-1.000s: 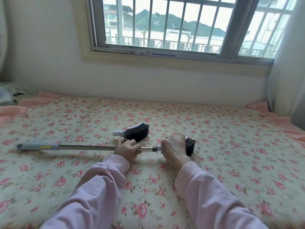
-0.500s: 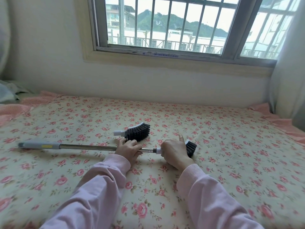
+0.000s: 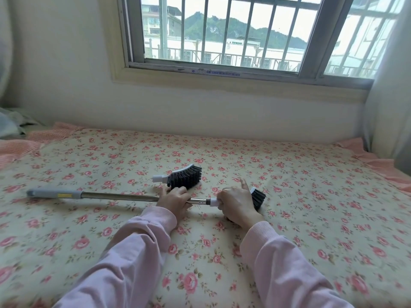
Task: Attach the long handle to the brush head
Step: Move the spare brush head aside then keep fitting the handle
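Observation:
A long metal handle (image 3: 120, 197) with a grey grip at its left end lies across the floral bedsheet. My left hand (image 3: 175, 200) is closed around the shaft near its right end. My right hand (image 3: 239, 204) grips a brush head (image 3: 258, 197) with black bristles; its white socket meets the handle's tip. My right index finger points up. Most of this brush head is hidden under my hand.
A second black-bristled brush head (image 3: 183, 177) with a white back lies just behind my left hand. The bed (image 3: 311, 196) meets a wall under a barred window (image 3: 222, 34). A curtain (image 3: 391, 85) hangs at the right, crumpled bedding (image 3: 11, 123) at the far left.
Both hands stay on the handle and brush head. My right index finger has lifted off the brush head and now points up. The handle has barely shifted.

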Motion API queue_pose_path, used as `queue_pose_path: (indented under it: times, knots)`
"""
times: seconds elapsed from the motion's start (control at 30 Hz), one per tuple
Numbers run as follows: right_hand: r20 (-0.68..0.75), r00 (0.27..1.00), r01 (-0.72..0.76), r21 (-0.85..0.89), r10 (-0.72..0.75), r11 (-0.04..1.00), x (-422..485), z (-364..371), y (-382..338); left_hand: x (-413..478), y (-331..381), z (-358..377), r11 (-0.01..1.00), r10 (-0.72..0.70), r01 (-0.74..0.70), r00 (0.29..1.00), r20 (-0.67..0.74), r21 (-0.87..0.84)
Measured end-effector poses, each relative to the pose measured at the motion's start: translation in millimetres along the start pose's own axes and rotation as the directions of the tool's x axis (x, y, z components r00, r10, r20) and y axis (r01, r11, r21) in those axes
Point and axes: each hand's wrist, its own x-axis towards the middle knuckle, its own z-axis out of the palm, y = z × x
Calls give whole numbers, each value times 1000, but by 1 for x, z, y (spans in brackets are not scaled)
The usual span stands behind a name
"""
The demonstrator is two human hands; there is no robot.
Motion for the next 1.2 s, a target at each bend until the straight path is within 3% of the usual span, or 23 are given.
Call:
queue_pose_path:
  times: [0.17, 0.5, 0.7, 0.87, 1.07, 1.2]
  knots:
    - [41, 997, -69, -43, 71, 997, -2, -3, 2, 5, 1, -7, 988, -133, 112, 965, 225, 104]
    - [74, 991, -109, -91, 116, 990, 3, -4, 0, 13, -7, -20, 987, -157, 133, 916, 370, 90]
    - [48, 997, -61, -45, 63, 997, 0, -2, 4, 13, -10, -21, 995, -90, 71, 946, 312, 71]
    - [33, 997, -66, -7, 66, 998, -3, -3, 7, 8, -7, -15, 996, -83, 75, 982, 171, 55]
    - [41, 995, -98, 44, 96, 994, -3, -2, 7, 13, -5, -19, 987, -162, 144, 932, 325, 78]
    - [52, 995, -87, 44, 85, 995, -3, -3, 8, 15, -6, -20, 989, -126, 92, 930, 345, 113]
